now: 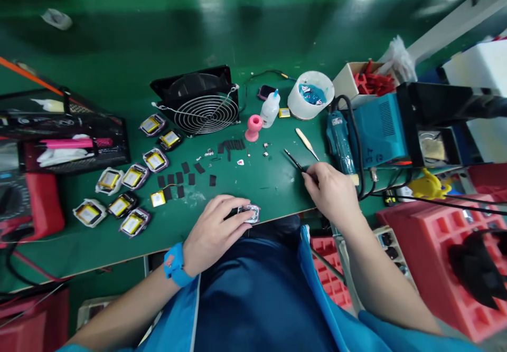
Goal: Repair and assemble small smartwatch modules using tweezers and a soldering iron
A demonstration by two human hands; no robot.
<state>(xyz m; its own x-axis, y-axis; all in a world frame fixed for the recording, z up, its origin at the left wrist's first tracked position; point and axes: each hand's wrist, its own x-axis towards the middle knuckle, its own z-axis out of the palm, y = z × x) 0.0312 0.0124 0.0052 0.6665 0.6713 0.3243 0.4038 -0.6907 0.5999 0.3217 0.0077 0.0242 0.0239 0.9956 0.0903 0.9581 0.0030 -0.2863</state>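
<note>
Small device (255, 213) sat directly on my side of the pink stand (254, 128) in the head view, gripped by my nearer left hand (214, 229), while my right hand (330, 191), rightward of that stand, pinched a slim dark tool (293, 160).

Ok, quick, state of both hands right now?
Left hand: holding a small device case.
Right hand: at a thin black tool; grip can't be told.

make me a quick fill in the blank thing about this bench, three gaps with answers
The wristband by the left hand, which holds a small device, is ____ in colour.
The slim dark tool is at the fingers of the ____ hand.
The round-topped holder beside the squeeze bottle is ____.

Missing words: blue; right; pink.
</note>
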